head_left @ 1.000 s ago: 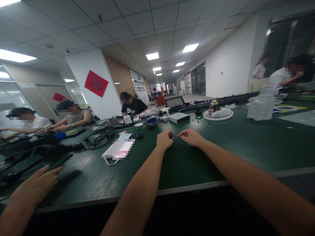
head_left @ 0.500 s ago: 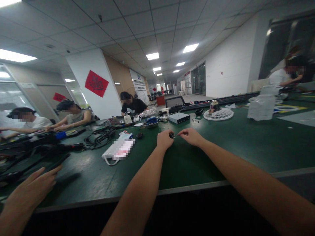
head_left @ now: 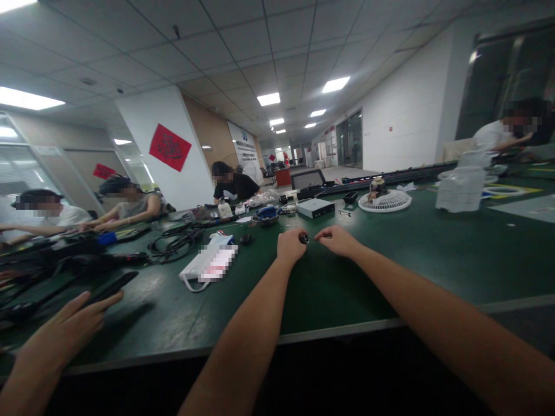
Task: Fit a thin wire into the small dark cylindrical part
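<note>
My left hand (head_left: 291,245) is closed round a small dark round part (head_left: 304,238) over the green table (head_left: 347,289). To its right, my right hand (head_left: 337,240) pinches a thin metal tool (head_left: 315,238) whose tip points at the dark part. Whether the tip touches the part is too small to tell. Beyond my hands lie a grey metal box (head_left: 315,208) and, further right, a white round fan grille (head_left: 385,200) with a motor on it.
At the lower left another person's hand (head_left: 65,329) holds a black phone-like object (head_left: 113,287). A white bag (head_left: 210,260), black cables (head_left: 176,242), a blue item in a bowl (head_left: 266,215) and stacked white plastic parts (head_left: 461,188) lie around. Several people sit at the tables.
The other person's hand at the lower left has moved right and slightly up with the black object. My own hands have barely moved.
</note>
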The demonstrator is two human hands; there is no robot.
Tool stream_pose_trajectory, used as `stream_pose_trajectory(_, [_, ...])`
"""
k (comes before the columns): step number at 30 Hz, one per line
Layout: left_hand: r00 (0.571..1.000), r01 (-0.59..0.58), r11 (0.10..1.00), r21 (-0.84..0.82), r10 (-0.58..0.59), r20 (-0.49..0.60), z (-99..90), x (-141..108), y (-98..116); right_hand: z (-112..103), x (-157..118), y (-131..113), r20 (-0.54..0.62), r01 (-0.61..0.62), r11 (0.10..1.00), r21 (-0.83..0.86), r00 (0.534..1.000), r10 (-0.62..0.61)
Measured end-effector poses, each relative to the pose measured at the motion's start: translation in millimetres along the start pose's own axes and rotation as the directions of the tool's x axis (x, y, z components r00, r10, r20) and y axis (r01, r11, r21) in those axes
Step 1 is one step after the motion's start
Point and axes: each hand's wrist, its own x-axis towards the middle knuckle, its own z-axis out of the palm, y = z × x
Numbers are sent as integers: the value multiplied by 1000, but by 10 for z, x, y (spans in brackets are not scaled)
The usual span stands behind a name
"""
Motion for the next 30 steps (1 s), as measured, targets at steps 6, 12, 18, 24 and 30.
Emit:
stream_pose_trajectory(6, [1000,1,1000,14,-1,-3,-12,2,-10,-16,-41,-59,47,-23,998,55,999,20])
stream_pose_trajectory(12, [1000,9,1000,24,-9,-4,-7,3,-15,-4,-20,-33,10,-25,998,61,1000,24])
stream_pose_trajectory(18, [1000,18,999,34,-19,15,7,6,-6,2,1,1,6,-33,999,37,999,33])
stream_pose_trajectory(24, [999,31,999,41,-31,18,-3,7,-20,8,-12,-19,40,-50,995,84,998,47])
stream_pose_trajectory(30, [999,41,998,37,-41,4,-3,1,-8,-1,0,3,-7,-41,997,60,999,42])
